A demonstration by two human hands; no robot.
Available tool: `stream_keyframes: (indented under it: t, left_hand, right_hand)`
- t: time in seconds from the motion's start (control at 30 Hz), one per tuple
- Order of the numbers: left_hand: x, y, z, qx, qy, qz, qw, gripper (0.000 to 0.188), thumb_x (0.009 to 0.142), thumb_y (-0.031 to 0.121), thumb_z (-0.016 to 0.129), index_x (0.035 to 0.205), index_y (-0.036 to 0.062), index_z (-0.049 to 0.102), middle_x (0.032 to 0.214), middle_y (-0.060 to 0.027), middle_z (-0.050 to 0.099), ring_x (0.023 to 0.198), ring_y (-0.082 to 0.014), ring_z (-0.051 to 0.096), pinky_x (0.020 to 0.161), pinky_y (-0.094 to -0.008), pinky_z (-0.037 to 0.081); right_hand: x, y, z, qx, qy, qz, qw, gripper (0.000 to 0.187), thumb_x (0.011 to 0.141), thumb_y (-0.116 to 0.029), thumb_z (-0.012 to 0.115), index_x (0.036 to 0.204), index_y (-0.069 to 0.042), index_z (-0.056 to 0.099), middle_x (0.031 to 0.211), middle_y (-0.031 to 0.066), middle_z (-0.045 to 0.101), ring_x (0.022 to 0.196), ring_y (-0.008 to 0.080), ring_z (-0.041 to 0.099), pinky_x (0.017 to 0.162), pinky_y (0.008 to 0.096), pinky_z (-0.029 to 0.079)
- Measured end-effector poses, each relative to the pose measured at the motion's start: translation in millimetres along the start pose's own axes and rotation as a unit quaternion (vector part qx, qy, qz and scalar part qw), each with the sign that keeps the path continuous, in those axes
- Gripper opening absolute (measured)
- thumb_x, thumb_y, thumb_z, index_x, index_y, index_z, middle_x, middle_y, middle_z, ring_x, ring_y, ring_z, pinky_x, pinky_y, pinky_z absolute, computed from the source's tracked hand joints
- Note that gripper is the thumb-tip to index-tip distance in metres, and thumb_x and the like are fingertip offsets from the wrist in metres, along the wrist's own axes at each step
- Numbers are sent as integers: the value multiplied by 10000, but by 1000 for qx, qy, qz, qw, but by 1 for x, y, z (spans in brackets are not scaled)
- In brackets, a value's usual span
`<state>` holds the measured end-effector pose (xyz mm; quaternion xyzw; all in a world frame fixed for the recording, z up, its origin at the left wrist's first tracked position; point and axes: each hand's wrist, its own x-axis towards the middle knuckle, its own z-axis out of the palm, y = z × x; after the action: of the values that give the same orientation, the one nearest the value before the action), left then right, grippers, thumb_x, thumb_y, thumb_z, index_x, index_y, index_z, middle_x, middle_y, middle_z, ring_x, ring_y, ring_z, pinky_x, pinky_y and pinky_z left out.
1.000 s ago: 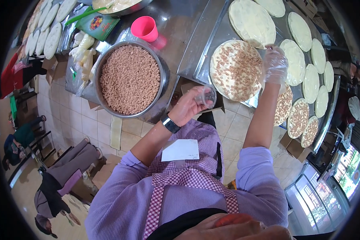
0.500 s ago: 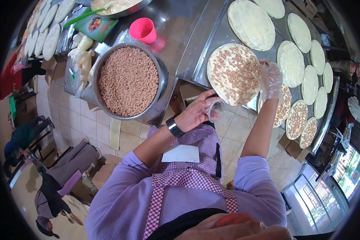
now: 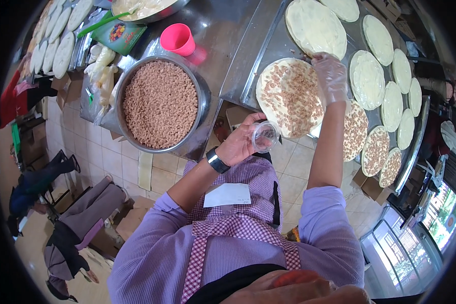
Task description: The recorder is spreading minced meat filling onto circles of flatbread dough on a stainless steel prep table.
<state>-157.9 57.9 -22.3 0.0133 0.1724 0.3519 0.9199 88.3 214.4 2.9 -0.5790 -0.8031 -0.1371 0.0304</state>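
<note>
A clear plastic cup [image 3: 266, 136] is in my left hand [image 3: 238, 143], tilted with its mouth toward me and its inside nearly bare. My right hand [image 3: 331, 78], in a thin clear glove, lies over the upper right edge of a round flat dough [image 3: 289, 99]. Its fingers stretch out together, with the tips near the rim. Pale cream covers this round, and brown crumbles are scattered on it, denser toward the right. Crumb-topped rounds [image 3: 375, 148] sit beyond my right wrist.
A big metal bowl of brown crumbles [image 3: 159, 104] stands on the left table, with a pink cup [image 3: 178, 39] behind it. Cream-covered rounds [image 3: 367, 78] fill the metal tray at right. A cream bowl [image 3: 152, 11] is at the back, and people [image 3: 86, 213] are at far left.
My right hand has moved up and left along the dough's edge, its fingers straighter. The cup in my left hand has shifted slightly left and turned its mouth more toward me.
</note>
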Motion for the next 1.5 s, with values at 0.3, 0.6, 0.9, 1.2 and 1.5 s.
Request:
stream_keyframes:
  t: [0.3, 0.6, 0.9, 1.2, 1.5]
  left_hand:
    - [-2, -3, -4, -22, 10, 7, 1000, 621, 816, 372, 582, 1285, 74, 304, 1235, -115, 431, 1051, -196, 510, 862, -326, 477]
    - [-4, -5, -2, -14, 5, 7, 1000, 663, 808, 406, 586, 1295, 77, 280, 1218, -123, 443, 977, -178, 544, 818, -287, 489]
    - [-6, -3, 0, 7, 23, 3, 1000, 665, 830, 426, 561, 1310, 91, 245, 1202, -114, 456, 851, -163, 595, 779, -279, 501]
    - [0, -5, -2, 18, 14, 9, 1000, 712, 835, 343, 566, 1373, 117, 156, 1211, -122, 456, 854, -169, 599, 789, -292, 502]
    - [8, -3, -25, -48, -28, -7, 998, 776, 828, 257, 570, 1413, 136, 76, 1247, -147, 434, 879, -205, 611, 817, -315, 502]
  right_hand:
    - [15, -36, 9, -107, -60, -42, 992, 153, 795, -91, 496, 869, -81, 631, 835, 86, 628, 791, 211, 624, 711, 315, 491]
    - [17, -30, 8, -92, -126, 34, 987, 207, 859, -209, 487, 937, -124, 659, 866, 90, 648, 806, 217, 622, 729, 334, 490]
    - [34, -61, 4, -67, -93, -40, 993, 189, 790, -73, 516, 963, -54, 588, 951, 83, 610, 916, 191, 590, 806, 288, 462]
    - [37, -38, 7, 7, -89, -32, 995, 119, 777, -99, 558, 873, -41, 596, 887, 102, 610, 843, 199, 600, 762, 273, 474]
    - [-18, -25, -42, 601, -222, 233, 731, 167, 732, -49, 648, 891, 0, 665, 792, 74, 650, 689, 120, 579, 638, 235, 451]
